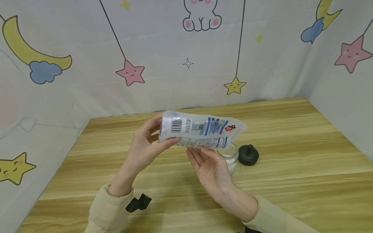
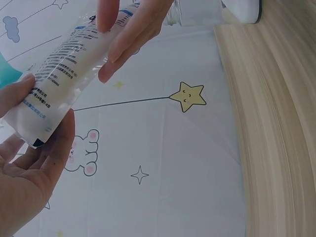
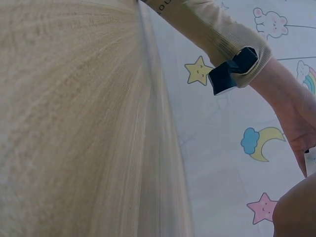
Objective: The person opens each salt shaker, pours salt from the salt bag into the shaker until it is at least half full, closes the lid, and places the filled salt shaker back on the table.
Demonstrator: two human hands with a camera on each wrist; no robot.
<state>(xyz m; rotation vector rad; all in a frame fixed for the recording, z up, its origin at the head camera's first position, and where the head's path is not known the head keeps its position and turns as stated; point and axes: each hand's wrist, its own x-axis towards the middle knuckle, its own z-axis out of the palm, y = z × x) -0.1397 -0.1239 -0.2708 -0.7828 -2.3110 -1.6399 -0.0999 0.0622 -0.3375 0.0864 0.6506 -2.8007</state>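
A printed plastic pouch (image 1: 198, 129) with a barcode and blue labels is held in the air, its pointed end toward the right. My left hand (image 1: 142, 145) grips its left end, thumb on the near face and fingers behind. Below the pouch's lower edge, my right hand (image 1: 214, 178) has its palm turned up and its fingertips against the pouch. In the left wrist view the pouch (image 2: 59, 74) slants between both hands and looks pale inside. A glass jar (image 1: 231, 161) with white contents stands uncovered beneath the pointed end, partly hidden by the pouch and right hand.
A black round lid (image 1: 248, 156) with a knob lies on the wooden table (image 1: 291, 184), just right of the jar. Behind the table hangs a white cloth (image 1: 163, 48) printed with stars and moons. Black mounts (image 1: 138, 203) sit at the sleeve cuffs.
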